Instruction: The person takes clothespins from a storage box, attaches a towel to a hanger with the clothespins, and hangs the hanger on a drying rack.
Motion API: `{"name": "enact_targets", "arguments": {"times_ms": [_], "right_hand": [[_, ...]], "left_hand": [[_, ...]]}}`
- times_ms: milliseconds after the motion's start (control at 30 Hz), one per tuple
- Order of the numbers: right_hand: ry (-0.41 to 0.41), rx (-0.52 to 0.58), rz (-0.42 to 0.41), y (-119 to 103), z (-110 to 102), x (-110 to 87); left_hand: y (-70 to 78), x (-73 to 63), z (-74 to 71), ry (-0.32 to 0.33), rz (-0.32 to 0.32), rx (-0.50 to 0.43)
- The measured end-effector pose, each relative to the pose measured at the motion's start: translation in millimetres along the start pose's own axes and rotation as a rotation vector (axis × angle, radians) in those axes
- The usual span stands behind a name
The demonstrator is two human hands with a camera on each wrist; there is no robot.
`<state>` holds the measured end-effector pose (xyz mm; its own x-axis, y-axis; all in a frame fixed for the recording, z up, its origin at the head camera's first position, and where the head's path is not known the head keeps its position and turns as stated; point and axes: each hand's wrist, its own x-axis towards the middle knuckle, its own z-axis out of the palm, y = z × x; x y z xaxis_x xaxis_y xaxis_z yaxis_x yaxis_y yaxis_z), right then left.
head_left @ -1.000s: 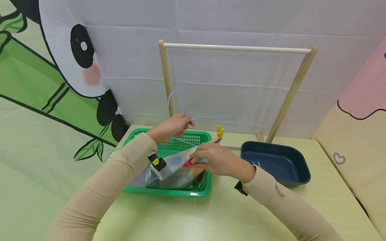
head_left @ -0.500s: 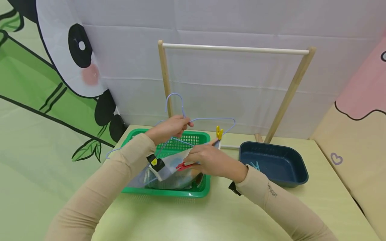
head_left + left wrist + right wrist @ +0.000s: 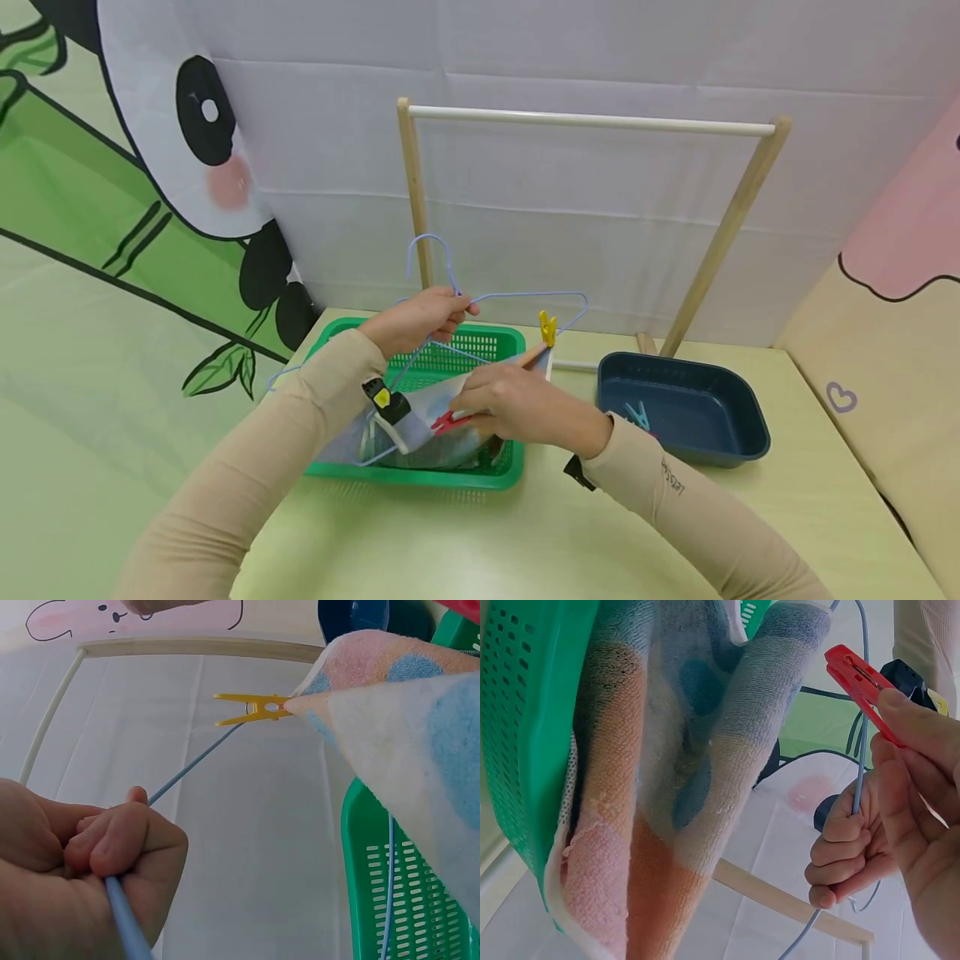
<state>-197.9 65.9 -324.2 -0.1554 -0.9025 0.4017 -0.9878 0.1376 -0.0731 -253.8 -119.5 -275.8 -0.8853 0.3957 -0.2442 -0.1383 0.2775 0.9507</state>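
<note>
My left hand (image 3: 423, 319) grips a light-blue wire hanger (image 3: 532, 294) near the base of its hook. A yellow clothespin (image 3: 548, 328) clamps one corner of a patterned towel (image 3: 375, 712) to the hanger's right side. The towel sags down into the green basket (image 3: 480, 482), partly hidden by my hands. My right hand (image 3: 517, 402) pinches a red clothespin (image 3: 859, 682) between thumb and fingers, in front of the towel. In the right wrist view, the red clothespin is apart from the towel and overlaps the hanger wire in view; I cannot tell whether they touch.
A dark blue basin (image 3: 690, 421) stands at right on the table (image 3: 480, 550), with a light-blue clothespin (image 3: 637, 415) inside. Behind is a wooden rack with a white bar (image 3: 592, 121), near a white cloth backdrop (image 3: 570, 50). A printed side panel rises on the left.
My right hand has moved slightly left with the red clothespin, toward the hanger's left part. The left hand stays about where it was, holding the hanger.
</note>
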Motion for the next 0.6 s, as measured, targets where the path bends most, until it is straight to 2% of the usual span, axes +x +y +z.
{"name": "enact_targets", "arguments": {"times_ms": [133,367,600], "right_hand": [[-0.012,-0.025,-0.028,-2.2,-0.7,3.4],[-0.065,-0.100,-0.054,-7.2,-1.1,10.4],[-0.097,-0.112,-0.037,-8.5,1.9,15.0]], "left_hand": [[-0.5,0.1,-0.4,0.002,-0.013,-0.034],[0.4,0.2,-0.9,0.007,-0.026,-0.035],[1.4,-1.1,-1.3,-0.010,-0.014,-0.010]]}}
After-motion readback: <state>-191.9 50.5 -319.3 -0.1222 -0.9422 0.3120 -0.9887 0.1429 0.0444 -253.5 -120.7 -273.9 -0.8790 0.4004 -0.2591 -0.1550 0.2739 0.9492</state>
